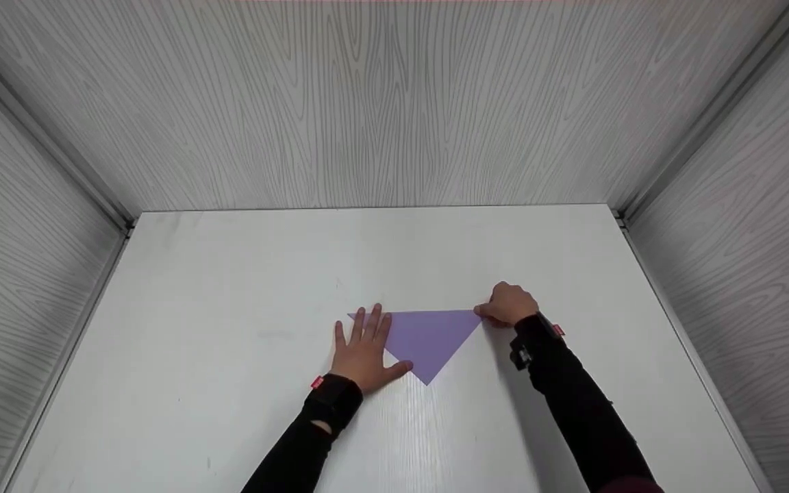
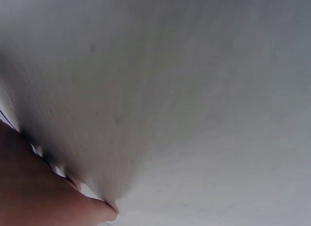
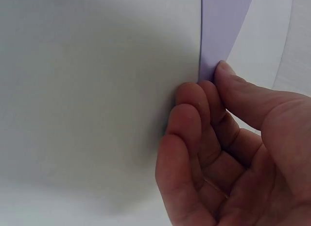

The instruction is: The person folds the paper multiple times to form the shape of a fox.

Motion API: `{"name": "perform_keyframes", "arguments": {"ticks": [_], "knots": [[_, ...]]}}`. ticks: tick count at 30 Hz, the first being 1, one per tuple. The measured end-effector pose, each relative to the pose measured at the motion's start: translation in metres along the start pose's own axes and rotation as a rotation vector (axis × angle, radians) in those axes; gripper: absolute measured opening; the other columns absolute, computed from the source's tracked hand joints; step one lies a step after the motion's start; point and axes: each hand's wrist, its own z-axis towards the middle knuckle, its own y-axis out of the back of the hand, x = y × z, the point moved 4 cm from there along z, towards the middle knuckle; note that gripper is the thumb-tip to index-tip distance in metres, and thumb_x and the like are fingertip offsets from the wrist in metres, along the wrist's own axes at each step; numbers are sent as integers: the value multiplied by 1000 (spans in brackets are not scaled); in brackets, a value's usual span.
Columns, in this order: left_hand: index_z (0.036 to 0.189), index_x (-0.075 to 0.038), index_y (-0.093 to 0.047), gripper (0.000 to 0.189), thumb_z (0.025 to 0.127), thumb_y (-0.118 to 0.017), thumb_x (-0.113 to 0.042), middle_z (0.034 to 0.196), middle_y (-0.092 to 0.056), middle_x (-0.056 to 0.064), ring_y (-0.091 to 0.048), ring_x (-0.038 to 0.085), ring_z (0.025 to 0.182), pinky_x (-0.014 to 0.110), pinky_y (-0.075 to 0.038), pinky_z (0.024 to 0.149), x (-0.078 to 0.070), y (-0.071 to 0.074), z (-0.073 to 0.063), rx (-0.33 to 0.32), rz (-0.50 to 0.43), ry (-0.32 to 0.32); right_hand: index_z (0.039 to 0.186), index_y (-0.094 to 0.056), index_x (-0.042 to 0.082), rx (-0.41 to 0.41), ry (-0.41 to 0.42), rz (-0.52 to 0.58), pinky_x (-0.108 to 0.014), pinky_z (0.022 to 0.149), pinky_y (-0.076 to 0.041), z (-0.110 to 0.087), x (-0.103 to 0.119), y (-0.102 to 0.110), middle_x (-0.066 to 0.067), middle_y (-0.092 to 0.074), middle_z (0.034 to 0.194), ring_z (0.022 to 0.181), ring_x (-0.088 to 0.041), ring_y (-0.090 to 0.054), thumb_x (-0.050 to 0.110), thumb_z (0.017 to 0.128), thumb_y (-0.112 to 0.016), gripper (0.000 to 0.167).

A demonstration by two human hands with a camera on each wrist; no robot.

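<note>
A purple sheet of paper (image 1: 433,340), triangular in outline, lies on the white table with its long straight edge at the far side and a point toward me. Across its left part my left hand (image 1: 361,359) rests with fingers spread, the thumb near the lower left edge. In the left wrist view only part of the left hand (image 2: 46,192) shows at the lower left. My right hand (image 1: 509,305) pinches the paper's right corner between thumb and curled fingers. Close up in the right wrist view, the purple paper (image 3: 221,34) runs into the right hand's (image 3: 233,153) grip.
The white tabletop (image 1: 244,274) is bounded by a wood-grain back panel (image 1: 374,103), a left side panel (image 1: 24,260) and a right side panel (image 1: 744,246). Dark bands with small devices sit on both wrists.
</note>
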Motion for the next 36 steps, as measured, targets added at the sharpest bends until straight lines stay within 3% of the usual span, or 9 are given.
{"name": "perform_keyframes", "arguments": {"ticks": [10, 17, 20, 26, 31, 36], "knots": [[163, -8, -29, 102, 90, -59, -73, 171, -19, 15, -14, 40, 157, 72, -10, 117, 4, 4, -6, -4, -13, 12, 58, -66, 8, 18, 32, 108, -28, 53, -37, 1, -27, 5, 2, -55, 51, 49, -11, -49, 32, 95, -72, 44], [163, -7, -30, 101, 91, -61, -71, 170, -20, 16, -15, 41, 156, 73, -10, 117, 3, 10, -9, -1, -23, 16, 62, -68, 6, 22, 57, 125, -27, 54, -38, -2, -27, 6, 0, -57, 52, 48, -11, -49, 28, 97, -66, 42], [163, -6, -31, 100, 91, -62, -69, 170, -20, 17, -15, 42, 156, 73, -10, 117, 3, 13, -11, 7, -28, 18, 73, -71, 2, -40, 97, 122, -29, 55, -40, -7, -14, 8, -5, -65, 62, 52, -14, -52, 24, 98, -63, 35], [162, -6, -33, 97, 91, -64, -65, 170, -22, 17, -17, 42, 156, 72, -13, 118, -2, 21, -19, 49, -20, 22, 101, -73, -2, -168, 300, 42, -44, 74, -53, -22, 35, -1, -14, -71, 94, 82, -27, -66, 18, 99, -67, 21], [161, -4, -34, 97, 91, -65, -64, 169, -24, 19, -19, 43, 155, 72, -16, 117, -11, 23, -27, 59, -28, 13, 100, -75, 3, -141, 368, -40, -45, 80, -54, -29, 66, -26, -11, -68, 95, 88, -27, -65, 21, 96, -72, 18], [161, -5, -33, 97, 91, -64, -65, 169, -24, 18, -19, 43, 155, 72, -16, 117, -16, 17, -31, 48, -22, 23, 98, -76, 6, -120, 375, -87, -44, 78, -54, -31, 80, -43, -9, -68, 93, 85, -25, -65, 24, 92, -77, 18]]}}
